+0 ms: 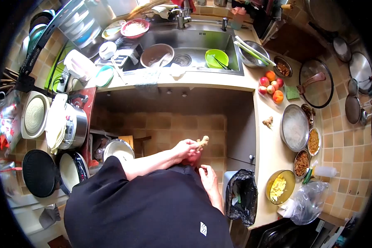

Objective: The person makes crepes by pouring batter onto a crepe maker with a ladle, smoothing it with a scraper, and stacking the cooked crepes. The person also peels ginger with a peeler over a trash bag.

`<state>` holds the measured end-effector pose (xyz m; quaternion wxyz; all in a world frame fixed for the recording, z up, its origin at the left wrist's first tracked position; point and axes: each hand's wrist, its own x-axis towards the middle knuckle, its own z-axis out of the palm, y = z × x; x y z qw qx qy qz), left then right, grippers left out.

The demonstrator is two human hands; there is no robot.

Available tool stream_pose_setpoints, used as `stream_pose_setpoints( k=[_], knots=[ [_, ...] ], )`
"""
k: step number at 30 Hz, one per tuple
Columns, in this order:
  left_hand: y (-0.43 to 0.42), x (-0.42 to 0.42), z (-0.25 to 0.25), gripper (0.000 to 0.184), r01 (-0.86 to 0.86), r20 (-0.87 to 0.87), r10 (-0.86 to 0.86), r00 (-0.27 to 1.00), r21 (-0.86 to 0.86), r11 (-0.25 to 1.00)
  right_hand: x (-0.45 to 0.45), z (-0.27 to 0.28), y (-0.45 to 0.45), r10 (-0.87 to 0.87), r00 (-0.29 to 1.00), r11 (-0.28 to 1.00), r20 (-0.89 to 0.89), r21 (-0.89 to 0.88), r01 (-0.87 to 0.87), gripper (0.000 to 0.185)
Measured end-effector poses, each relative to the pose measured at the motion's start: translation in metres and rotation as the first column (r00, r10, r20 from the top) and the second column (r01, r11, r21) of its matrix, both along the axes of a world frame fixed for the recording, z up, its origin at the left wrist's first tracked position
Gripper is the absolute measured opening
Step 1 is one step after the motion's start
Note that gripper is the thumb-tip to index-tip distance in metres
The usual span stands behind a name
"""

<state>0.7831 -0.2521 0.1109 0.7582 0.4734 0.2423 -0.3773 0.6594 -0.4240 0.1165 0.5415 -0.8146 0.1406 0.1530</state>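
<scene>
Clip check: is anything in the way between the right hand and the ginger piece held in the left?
Nothing visible is in the way. The left hand grips one end of the ginger piece, the other end sticks out, and the right hand is close by, with only tiled floor showing in the gap.

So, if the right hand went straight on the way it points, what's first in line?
Likely the left hand and the ginger-like root it holds; depth is unclear, so it might pass above or below.

Two ginger pieces point(203, 143), seven fruits point(278, 97)
</scene>
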Motion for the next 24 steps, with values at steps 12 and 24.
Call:
stream_pose_setpoints(
  k=[12,24],
  knots=[
    [-0.013,0.072,0.015,0.015,0.181,0.004,-0.181,0.983,0.043,0.983,-0.008,0.005,-0.029,-0.387,0.891,0.919,-0.237,-0.026,0.393,0.026],
    [0.052,0.195,-0.009,0.007,0.107,-0.063,-0.111,0.992,-0.073,0.992,0.190,0.079,0.067,0.162,0.963,0.978,0.217,-0.164,-0.127,0.035]
  ],
)
